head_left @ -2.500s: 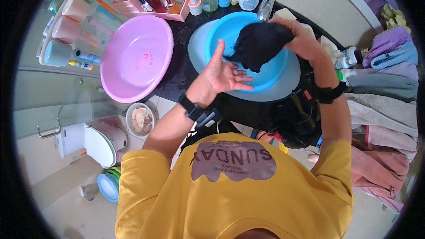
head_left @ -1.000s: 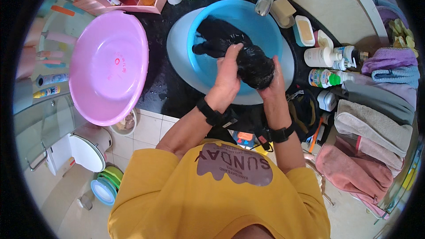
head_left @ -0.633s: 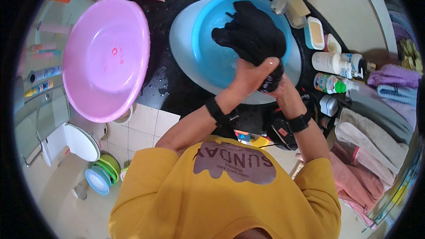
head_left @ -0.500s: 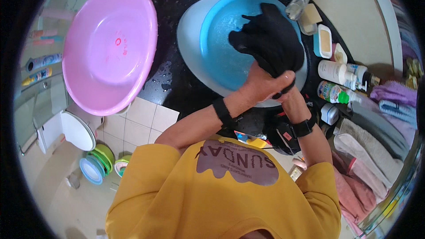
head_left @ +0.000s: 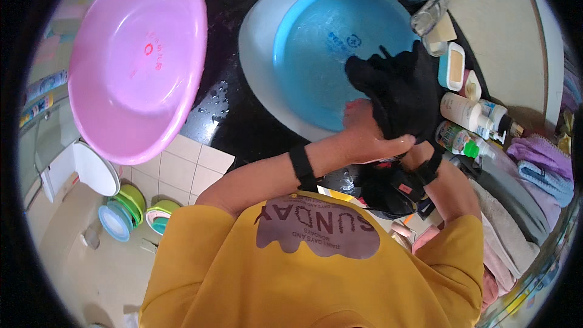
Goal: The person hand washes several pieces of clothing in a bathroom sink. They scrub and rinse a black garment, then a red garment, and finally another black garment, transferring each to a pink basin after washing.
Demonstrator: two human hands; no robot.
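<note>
A bunched black cloth (head_left: 398,94) is held over the right, near rim of a round blue basin (head_left: 283,79), its loose folds standing up. My left hand (head_left: 366,138) wraps around its lower left side, thumb lying across the bottom. Close against it, my right hand (head_left: 418,155) is at the cloth's lower right end; its fingers are mostly hidden by cloth and wrist. Shallow water lies in the basin, which sits in a white sink (head_left: 257,42). What kind of garment the cloth is, I cannot make out.
A large pink basin (head_left: 182,115) stands left on the wet black counter (head_left: 228,73). The faucet (head_left: 436,9) rises behind the blue basin at right. A soap dish (head_left: 452,67), a white pump bottle (head_left: 460,109) and folded towels (head_left: 537,161) line the right side.
Both hands and the black cloth have moved right and nearer to me, uncovering more of the blue basin's bottom. The view has shifted slightly.
</note>
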